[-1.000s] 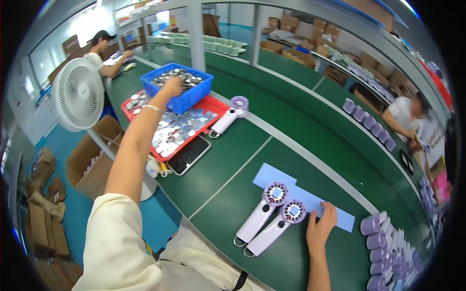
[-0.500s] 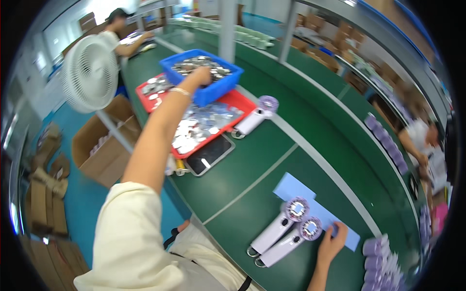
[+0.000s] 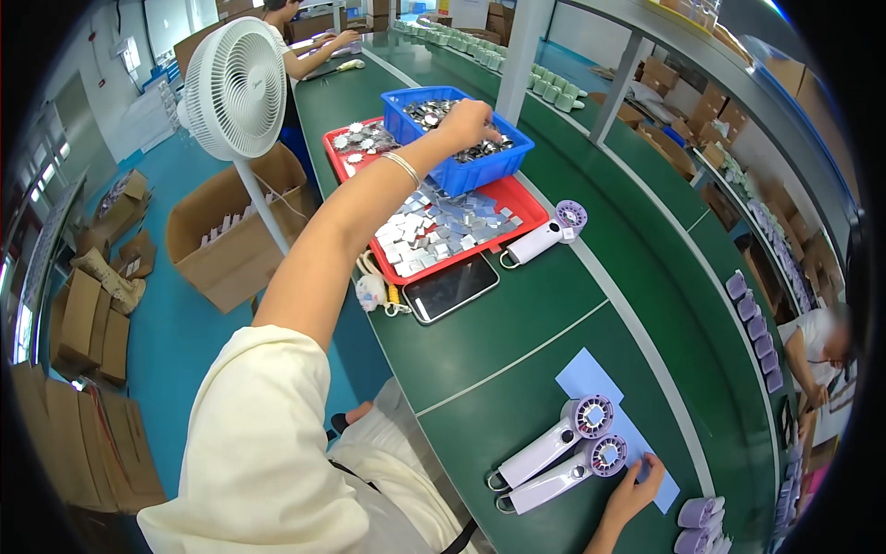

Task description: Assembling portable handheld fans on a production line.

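Blue bin [image 3: 487, 170]: metal parts [image 3: 428, 113]; left hand [image 3: 471, 122] within, whether grasping we cannot quite tell. Beneath bin: red tray [image 3: 526, 205], silver squares [image 3: 406, 242]. Left of bin: carton [image 3: 217, 277], pale pieces [image 3: 221, 228]. Bin's lower right: right hand [image 3: 639, 489], fingers loosely bent at blue sheet [image 3: 589, 374].

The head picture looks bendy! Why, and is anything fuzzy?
In the head view, the fisheye lens bends straight edges, probably including the long grey strip along the green table; also in the head view, the far-right co-worker in white has a blurred head, while the blue rectangular plastic bin looks fairly sharp.
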The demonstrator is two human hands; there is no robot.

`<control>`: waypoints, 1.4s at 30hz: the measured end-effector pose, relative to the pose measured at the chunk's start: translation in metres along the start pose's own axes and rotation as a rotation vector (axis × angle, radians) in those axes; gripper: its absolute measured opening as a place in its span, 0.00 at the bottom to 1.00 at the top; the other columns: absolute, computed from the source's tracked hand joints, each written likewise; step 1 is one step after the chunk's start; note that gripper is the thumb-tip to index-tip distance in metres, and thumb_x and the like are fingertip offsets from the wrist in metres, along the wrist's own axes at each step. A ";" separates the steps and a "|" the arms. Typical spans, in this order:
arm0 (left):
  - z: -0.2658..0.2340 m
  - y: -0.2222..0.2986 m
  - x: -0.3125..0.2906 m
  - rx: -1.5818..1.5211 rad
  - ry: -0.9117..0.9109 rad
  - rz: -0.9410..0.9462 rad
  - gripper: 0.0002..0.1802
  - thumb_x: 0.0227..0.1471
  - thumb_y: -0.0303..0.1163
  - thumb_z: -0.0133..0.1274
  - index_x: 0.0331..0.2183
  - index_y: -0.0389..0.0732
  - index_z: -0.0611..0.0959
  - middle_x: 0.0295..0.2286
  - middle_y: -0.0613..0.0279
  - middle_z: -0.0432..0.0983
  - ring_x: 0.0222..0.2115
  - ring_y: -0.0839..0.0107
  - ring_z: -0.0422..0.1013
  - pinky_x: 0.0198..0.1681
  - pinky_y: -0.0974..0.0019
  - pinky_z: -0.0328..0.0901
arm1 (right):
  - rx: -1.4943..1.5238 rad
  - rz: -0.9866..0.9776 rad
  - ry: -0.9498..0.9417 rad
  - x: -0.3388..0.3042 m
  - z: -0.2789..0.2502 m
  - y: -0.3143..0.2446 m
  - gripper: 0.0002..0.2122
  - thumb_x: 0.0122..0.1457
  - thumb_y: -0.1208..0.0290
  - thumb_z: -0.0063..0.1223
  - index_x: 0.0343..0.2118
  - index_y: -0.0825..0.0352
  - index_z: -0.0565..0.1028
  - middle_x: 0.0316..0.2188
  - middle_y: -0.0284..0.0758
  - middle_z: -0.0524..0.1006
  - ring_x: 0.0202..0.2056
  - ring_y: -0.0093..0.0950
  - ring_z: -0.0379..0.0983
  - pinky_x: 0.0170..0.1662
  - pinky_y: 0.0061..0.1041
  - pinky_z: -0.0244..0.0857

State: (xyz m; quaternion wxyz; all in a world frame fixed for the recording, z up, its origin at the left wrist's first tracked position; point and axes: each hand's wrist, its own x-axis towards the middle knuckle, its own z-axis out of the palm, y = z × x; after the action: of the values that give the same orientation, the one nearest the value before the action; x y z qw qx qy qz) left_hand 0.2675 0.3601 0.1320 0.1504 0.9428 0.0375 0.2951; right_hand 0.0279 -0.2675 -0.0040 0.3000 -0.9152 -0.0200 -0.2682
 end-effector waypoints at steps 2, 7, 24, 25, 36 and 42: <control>0.000 -0.001 0.000 0.037 -0.048 0.002 0.26 0.38 0.48 0.72 0.32 0.36 0.87 0.28 0.46 0.82 0.33 0.51 0.79 0.41 0.55 0.72 | 0.002 -0.011 -0.003 0.001 0.000 0.001 0.10 0.56 0.80 0.51 0.41 0.75 0.74 0.41 0.46 0.76 0.44 0.42 0.73 0.51 0.36 0.64; -0.011 -0.018 -0.011 0.281 -0.019 0.067 0.25 0.39 0.52 0.70 0.28 0.37 0.87 0.26 0.46 0.81 0.33 0.49 0.79 0.40 0.53 0.72 | 0.027 0.007 -0.024 0.004 0.007 -0.001 0.10 0.58 0.79 0.51 0.42 0.75 0.74 0.41 0.46 0.76 0.44 0.42 0.73 0.52 0.35 0.64; 0.000 0.324 -0.274 -1.492 -0.733 0.439 0.19 0.50 0.42 0.65 0.26 0.32 0.83 0.16 0.60 0.73 0.18 0.74 0.67 0.23 0.66 0.61 | 0.143 -0.560 -0.017 -0.018 -0.050 -0.144 0.18 0.60 0.69 0.61 0.51 0.72 0.76 0.48 0.47 0.76 0.47 0.46 0.73 0.53 0.42 0.66; -0.003 0.333 -0.281 -1.564 -0.761 0.395 0.20 0.50 0.42 0.65 0.26 0.32 0.83 0.17 0.60 0.73 0.18 0.74 0.67 0.23 0.66 0.61 | 0.072 -0.631 -0.021 -0.020 -0.060 -0.149 0.19 0.61 0.69 0.60 0.53 0.73 0.74 0.47 0.47 0.76 0.47 0.44 0.73 0.52 0.40 0.67; -0.006 0.340 -0.302 -1.686 -0.939 0.158 0.19 0.42 0.37 0.73 0.31 0.36 0.83 0.22 0.69 0.73 0.22 0.82 0.64 0.25 0.74 0.60 | -0.037 -0.482 0.068 -0.037 -0.062 -0.151 0.17 0.45 0.71 0.70 0.41 0.62 0.82 0.40 0.33 0.75 0.45 0.36 0.73 0.54 0.47 0.64; 0.013 0.347 -0.316 -1.795 -0.996 0.086 0.16 0.44 0.36 0.71 0.31 0.38 0.84 0.19 0.69 0.69 0.19 0.82 0.60 0.22 0.73 0.54 | -0.040 -0.505 0.007 -0.044 -0.060 -0.132 0.19 0.45 0.70 0.69 0.42 0.67 0.79 0.38 0.38 0.76 0.42 0.41 0.74 0.52 0.52 0.65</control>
State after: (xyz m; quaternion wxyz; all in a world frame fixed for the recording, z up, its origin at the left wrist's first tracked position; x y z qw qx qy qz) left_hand 0.0090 -0.0240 0.0558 0.7878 0.4989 -0.2975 -0.2050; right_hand -0.0651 -0.1874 0.0858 0.2053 -0.8860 -0.2418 -0.3382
